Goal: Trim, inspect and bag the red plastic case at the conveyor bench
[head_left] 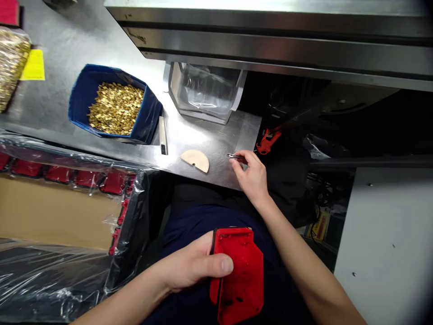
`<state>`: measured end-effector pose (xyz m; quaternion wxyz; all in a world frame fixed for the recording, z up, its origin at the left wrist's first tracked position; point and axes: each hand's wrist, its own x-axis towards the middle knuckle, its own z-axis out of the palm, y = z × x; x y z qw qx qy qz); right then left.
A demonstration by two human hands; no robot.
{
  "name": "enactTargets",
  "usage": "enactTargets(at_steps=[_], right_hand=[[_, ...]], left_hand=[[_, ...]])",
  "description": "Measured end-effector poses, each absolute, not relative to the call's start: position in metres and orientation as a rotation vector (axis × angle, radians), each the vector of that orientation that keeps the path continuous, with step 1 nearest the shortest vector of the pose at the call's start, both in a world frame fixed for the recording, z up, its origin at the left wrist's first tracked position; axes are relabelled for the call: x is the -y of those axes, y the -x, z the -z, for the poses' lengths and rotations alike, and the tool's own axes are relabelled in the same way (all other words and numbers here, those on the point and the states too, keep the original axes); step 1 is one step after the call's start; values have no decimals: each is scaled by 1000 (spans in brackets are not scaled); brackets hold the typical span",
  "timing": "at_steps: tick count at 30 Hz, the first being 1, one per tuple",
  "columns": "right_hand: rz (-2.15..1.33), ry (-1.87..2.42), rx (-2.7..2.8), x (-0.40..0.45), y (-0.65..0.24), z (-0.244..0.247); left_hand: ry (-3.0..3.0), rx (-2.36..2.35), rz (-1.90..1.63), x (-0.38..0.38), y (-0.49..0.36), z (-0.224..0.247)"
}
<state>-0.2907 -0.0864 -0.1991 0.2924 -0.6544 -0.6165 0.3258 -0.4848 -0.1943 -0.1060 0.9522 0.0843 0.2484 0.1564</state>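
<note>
My left hand [192, 266] grips a red plastic housing [245, 275] with a black edge, held over my lap, its hollow inside facing up and my thumb inside the near wall. Over the right end of the metal bench, my right hand [252, 176] pinches a slim pen-like tool [233, 156] with a metal tip pointing left; most of its body is hidden by the fingers. A cream half-round piece [196, 160] with a small notch lies on the bench left of that tip. Farther left lies a pale flat strip [163, 135] with a dark end.
A blue bin [149, 113] of small brass parts [117, 108] stands on the metal bench [111, 31]. Behind is a grey bin [203, 116] with plastic bags. A plastic-lined crate [135, 225] of red housings sits left. An orange-red tool [268, 141] is beyond the bench's right edge.
</note>
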Motion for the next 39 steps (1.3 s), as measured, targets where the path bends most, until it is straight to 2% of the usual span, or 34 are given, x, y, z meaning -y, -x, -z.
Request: enactTargets(at_steps=[3, 6, 10, 15, 17, 22, 30, 39], right_hand=[[-799, 1711, 1676, 64, 310, 210], [-1051, 1676, 1456, 62, 314, 195], [-1293, 1656, 1161, 104, 294, 134], [-1565, 1646, 1350, 177, 281, 60], [-1481, 1614, 1508, 190, 284, 50], [-970, 1466, 1908, 186, 279, 55], [-844, 1118, 2341, 165, 267, 54], [-731, 1028, 2447, 166, 275, 60]], left_hand=[[-193, -508, -341, 194, 486, 104], [-190, -556, -440, 195, 488, 103], [-205, -704, -559, 201, 492, 103], [-255, -767, -524, 204, 493, 103], [-271, -763, -497, 202, 492, 103], [-336, -723, -447, 192, 491, 108], [-462, -534, -318, 181, 485, 113], [-459, -515, -317, 188, 487, 118]])
